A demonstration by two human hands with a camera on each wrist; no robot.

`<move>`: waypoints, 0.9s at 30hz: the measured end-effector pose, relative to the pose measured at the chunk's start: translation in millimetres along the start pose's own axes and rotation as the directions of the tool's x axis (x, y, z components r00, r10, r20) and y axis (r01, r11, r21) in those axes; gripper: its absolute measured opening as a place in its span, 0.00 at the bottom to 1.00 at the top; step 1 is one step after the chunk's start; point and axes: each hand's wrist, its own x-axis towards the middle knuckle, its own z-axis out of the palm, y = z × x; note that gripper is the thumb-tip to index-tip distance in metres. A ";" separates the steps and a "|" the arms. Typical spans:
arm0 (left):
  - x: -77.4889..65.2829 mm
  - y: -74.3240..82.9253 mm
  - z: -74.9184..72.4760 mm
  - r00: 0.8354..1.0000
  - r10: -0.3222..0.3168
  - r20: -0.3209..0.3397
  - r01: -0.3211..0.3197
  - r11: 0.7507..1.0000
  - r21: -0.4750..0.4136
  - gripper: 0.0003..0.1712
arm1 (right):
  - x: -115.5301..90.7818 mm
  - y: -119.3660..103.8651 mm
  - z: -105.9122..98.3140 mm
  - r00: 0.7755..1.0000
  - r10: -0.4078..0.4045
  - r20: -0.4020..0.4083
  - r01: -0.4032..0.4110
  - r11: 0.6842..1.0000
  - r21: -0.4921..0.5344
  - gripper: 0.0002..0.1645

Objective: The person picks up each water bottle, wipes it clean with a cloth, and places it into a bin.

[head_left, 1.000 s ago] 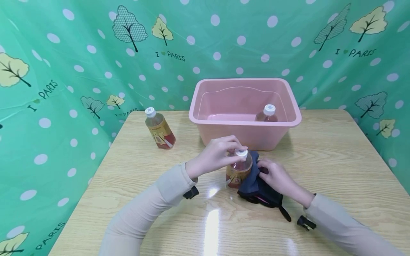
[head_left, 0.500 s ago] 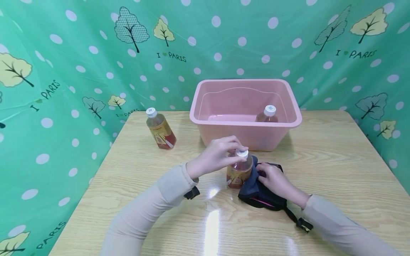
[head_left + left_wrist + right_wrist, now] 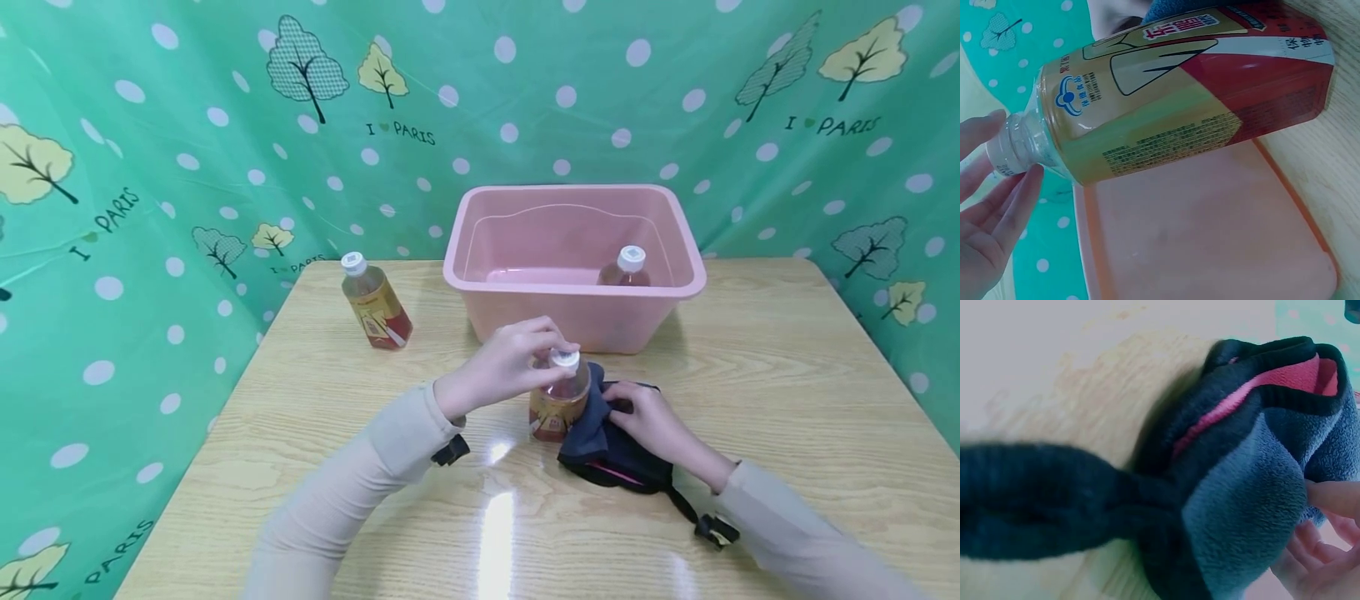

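Note:
My left hand (image 3: 517,358) grips the white cap of a drink bottle (image 3: 558,404) that stands upright on the table. In the left wrist view, the thumb and fingers close around the cap (image 3: 1007,150), and the gold and red label (image 3: 1166,100) faces the camera. My right hand (image 3: 648,421) pinches a dark blue cloth (image 3: 592,425) against the bottle's right side. Up close in the right wrist view, the fleecy cloth (image 3: 1241,512) is bunched, with black edging, a pink underside and a black hanging loop (image 3: 1041,500). The thumb presses into a fold, and some fingertips are hidden.
Behind the hands stands a pink plastic tub (image 3: 573,312), with a second bottle (image 3: 630,267) inside at its right. A third bottle (image 3: 377,304) stands at the table's back left. A green patterned curtain (image 3: 480,100) hangs behind the wooden table (image 3: 787,375).
The right hand has shifted the cloth slightly against the bottle; its far edge now shows beyond the fingers and its loop lies farther right. The left hand keeps its hold on the cap.

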 end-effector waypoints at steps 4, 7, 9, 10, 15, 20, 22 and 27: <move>1.1 2.1 -0.9 1.000 0.000 0.016 -0.001 1.000 0.026 0.08 | -4.6 -0.8 -6.0 0.999 -0.008 -0.033 0.009 1.000 0.028 0.12; 1.7 4.6 -1.9 1.000 -0.007 0.016 0.007 0.999 0.045 0.09 | -7.6 -2.3 -11.4 0.998 -0.017 -0.060 0.020 0.999 0.040 0.13; 1.8 5.9 -2.2 1.000 -0.012 0.005 0.012 0.998 0.061 0.11 | -9.1 -3.6 -14.7 0.996 -0.024 -0.082 0.027 0.999 0.042 0.13; 1.7 6.4 -2.2 1.000 -0.012 -0.006 0.013 0.997 0.072 0.12 | -9.7 -4.0 -16.1 0.995 -0.028 -0.094 0.032 0.999 0.039 0.13; 1.1 8.5 0.7 0.997 -0.004 -0.075 0.017 0.986 0.165 0.15 | -12.8 -5.3 -20.5 0.990 -0.046 -0.132 0.050 0.998 0.025 0.14; 0.1 10.9 5.3 0.992 0.002 -0.128 0.033 0.961 0.276 0.15 | -15.5 -4.7 -22.3 0.986 -0.069 -0.153 0.072 0.997 0.011 0.15; -0.3 11.7 6.6 0.991 0.001 -0.133 0.039 0.954 0.299 0.15 | -16.2 -4.8 -23.4 0.984 -0.082 -0.160 0.084 0.996 0.008 0.15; -0.5 12.0 7.6 0.990 0.022 -0.142 0.020 0.958 0.287 0.13 | -17.1 -5.7 -25.5 0.981 -0.095 -0.168 0.099 0.995 0.014 0.16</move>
